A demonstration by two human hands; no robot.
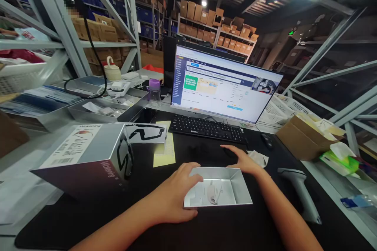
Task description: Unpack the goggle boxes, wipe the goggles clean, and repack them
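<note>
While our left hand (184, 192) grips the left end of an open white box (243, 186), our right hand (241, 160) reaches past the box's far right corner. The left thumb lies along the near side, and a finger bends over the rim toward the inside. The right hand's fingers are parted above something dark on the black mat (220, 229); we cannot tell whether they hold it.

The box sits on the mat in front of us, its open top facing up. Inside it, we see a small pale item (212, 194) lying toward the left, too small for us to make out clearly.

Just beyond the right hand is a crumpled cloth (259, 159). Farther right, we have a scanner (300, 192) on the mat, with a mouse (266, 140) beyond it. A keyboard (206, 128) stretches below a lit screen (220, 82).

To our left stands a carton (79, 172) marked "Wakening", with glasses pictured on its end. Behind it we see a flat pack (147, 132) printed with similar glasses, next to yellow paper (166, 155). At the right edge of the desk are a brown box (303, 139) and a green tissue pack (338, 160).
</note>
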